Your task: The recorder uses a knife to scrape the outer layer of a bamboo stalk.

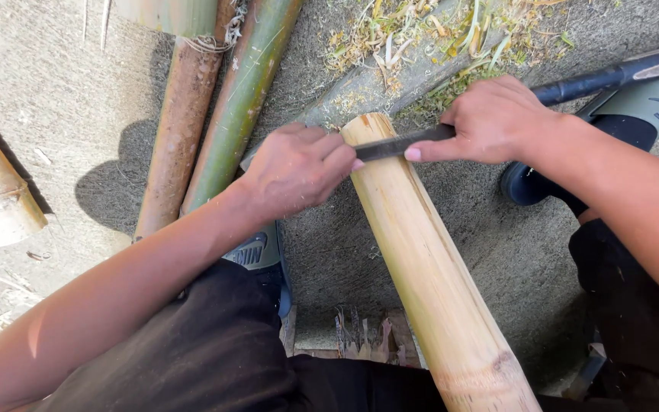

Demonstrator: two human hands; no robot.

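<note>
Two hands work one pale bamboo pole. The left hand and right hand each pinch one dark blade laid across it. Two greenish-brown poles lie beside.

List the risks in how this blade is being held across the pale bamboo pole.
1. The left hand grips the bare end of the blade, so a slip could cut its fingers.
2. The bamboo pole is round and leans between the knees, so it may roll under pressure.
3. The right hand holds the blade close to the pole, and both shoes lie near its path.
</note>
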